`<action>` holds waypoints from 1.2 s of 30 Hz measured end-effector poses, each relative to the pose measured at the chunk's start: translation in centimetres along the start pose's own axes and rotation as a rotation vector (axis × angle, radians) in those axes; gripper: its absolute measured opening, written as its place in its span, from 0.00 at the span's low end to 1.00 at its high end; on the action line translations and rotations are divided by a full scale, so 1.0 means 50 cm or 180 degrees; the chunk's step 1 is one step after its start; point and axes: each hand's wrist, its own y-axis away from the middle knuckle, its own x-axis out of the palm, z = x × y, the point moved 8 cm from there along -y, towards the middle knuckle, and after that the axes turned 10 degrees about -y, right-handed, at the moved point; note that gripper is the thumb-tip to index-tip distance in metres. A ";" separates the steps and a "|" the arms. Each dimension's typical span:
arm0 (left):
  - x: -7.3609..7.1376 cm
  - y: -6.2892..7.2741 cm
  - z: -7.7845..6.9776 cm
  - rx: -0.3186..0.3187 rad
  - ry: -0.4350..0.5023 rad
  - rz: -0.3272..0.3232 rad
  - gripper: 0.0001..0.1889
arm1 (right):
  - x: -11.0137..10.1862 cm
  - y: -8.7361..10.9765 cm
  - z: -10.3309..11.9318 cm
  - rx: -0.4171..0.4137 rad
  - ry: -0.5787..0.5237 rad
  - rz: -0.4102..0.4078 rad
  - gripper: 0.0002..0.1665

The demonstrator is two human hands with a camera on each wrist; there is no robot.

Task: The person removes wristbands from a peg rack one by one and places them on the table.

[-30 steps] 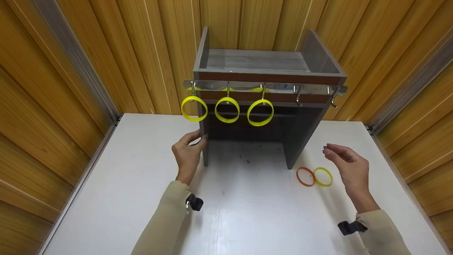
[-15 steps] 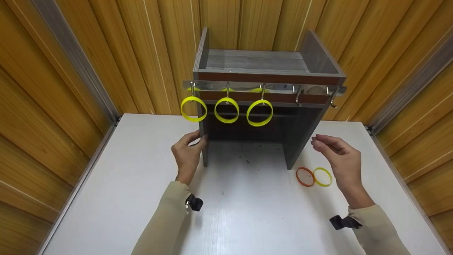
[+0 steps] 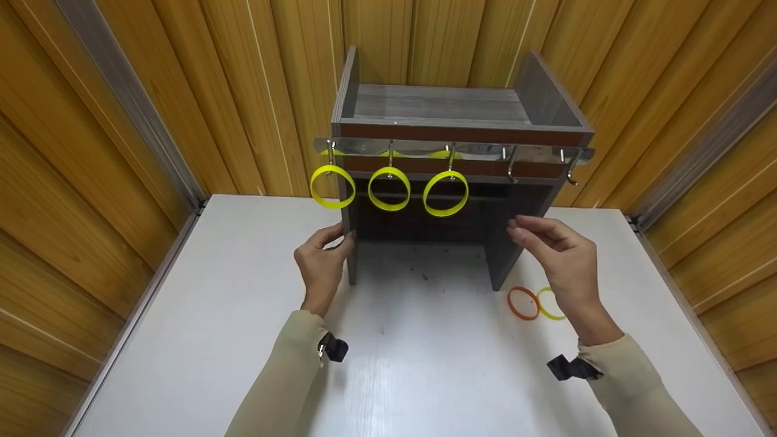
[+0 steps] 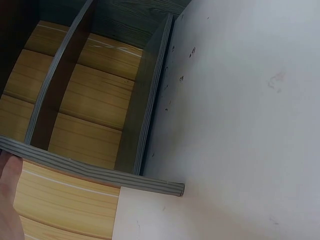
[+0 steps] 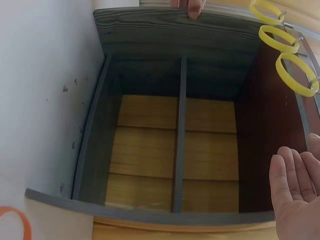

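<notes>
On my head feed, an orange ring (image 3: 510, 300) and a part-hidden loose yellow ring (image 3: 549, 315) lie side by side on the bench (image 3: 425, 376), right of the shelf (image 3: 440, 103), below my nearer right hand (image 3: 561, 255). It hangs beneath two bare hooks (image 3: 511, 170), fingers (image 5: 281, 175) fairly straight, holding nothing visible. My left hand (image 3: 325, 261) pinches the shelf's left panel; three yellow rings (image 3: 390, 209) hang above.

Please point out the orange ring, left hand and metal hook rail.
Orange ring (image 5: 28, 231), right wrist view: its curved band.
Left hand (image 3: 321, 261), head view: back of the hand.
Metal hook rail (image 3: 479, 150), head view: flat strip.
</notes>
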 end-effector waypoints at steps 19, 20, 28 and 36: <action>0.000 0.002 0.003 -0.0098 -0.0037 0.0025 0.11 | 0.098 -0.042 0.021 -0.0086 -0.0361 0.0254 0.17; 0.000 0.002 0.002 -0.0095 -0.0042 0.0023 0.11 | 0.102 -0.044 0.020 -0.0084 -0.0369 0.0262 0.17; -0.001 0.001 0.000 -0.0038 -0.0150 -0.0015 0.10 | 0.137 -0.062 0.012 -0.0084 -0.0472 0.0309 0.18; -0.001 0.001 0.000 -0.0061 -0.0149 0.0035 0.11 | 0.155 -0.072 0.003 -0.0034 -0.0468 0.0284 0.17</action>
